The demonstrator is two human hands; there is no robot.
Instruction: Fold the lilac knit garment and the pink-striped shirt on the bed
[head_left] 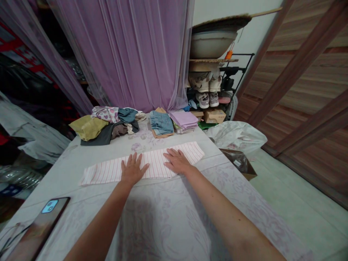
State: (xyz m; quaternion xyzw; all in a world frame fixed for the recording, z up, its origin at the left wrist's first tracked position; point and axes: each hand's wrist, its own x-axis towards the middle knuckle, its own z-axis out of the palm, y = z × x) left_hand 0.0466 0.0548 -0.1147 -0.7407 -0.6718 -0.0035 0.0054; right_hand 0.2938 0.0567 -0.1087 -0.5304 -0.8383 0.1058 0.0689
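A white garment with thin pink stripes (154, 161) lies flat in a long folded strip across the cloth-covered table (168, 217). My left hand (133, 169) rests palm down on it, left of its middle, fingers spread. On its right half my right hand (177, 161) is also laid flat with the fingers apart. Neither hand grasps the cloth. Both palms hide small parts of the stripes. What kind of garment it is, I cannot tell for certain.
Loose crumpled clothes (108, 125) lie at the back left. Behind the garment stand folded denim (161, 123) and a folded purple stack (184, 120). A phone (40, 228) with a cable lies front left. Beside the right edge are an open box (239, 163) and a plastic bag (237, 134).
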